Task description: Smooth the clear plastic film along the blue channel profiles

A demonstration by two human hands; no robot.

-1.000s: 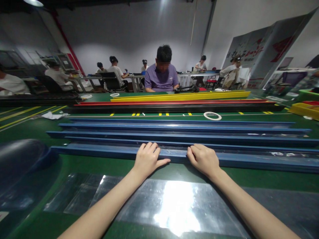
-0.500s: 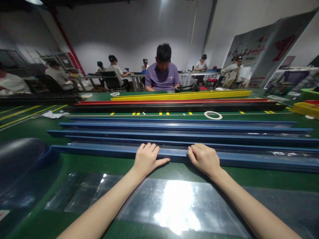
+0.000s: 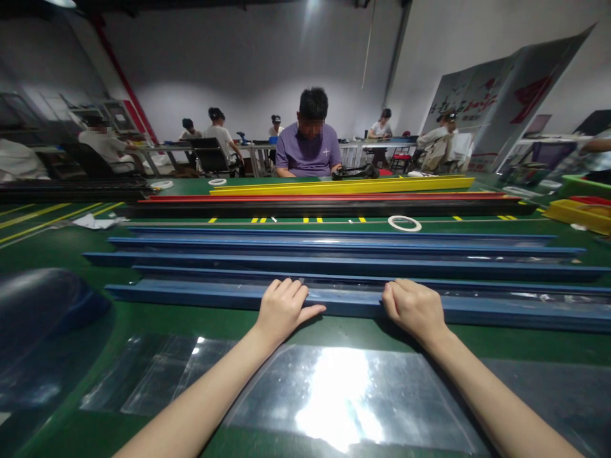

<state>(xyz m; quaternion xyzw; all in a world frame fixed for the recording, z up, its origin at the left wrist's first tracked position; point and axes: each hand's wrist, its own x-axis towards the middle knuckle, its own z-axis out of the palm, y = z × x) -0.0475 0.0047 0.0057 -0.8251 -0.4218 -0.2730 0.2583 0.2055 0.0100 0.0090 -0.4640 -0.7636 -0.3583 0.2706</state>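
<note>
The nearest blue rail (image 3: 346, 308) lies along the green counter (image 3: 181, 320). The right hand (image 3: 414, 310) curls closed on its near edge; the left hand (image 3: 282, 309) drapes over it, thumb spread, hold unclear.

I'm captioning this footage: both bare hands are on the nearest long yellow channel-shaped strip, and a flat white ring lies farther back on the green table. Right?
Not yellow: the head view shows the left hand and right hand on the nearest long blue channel-shaped strip. The rest stands.
</note>
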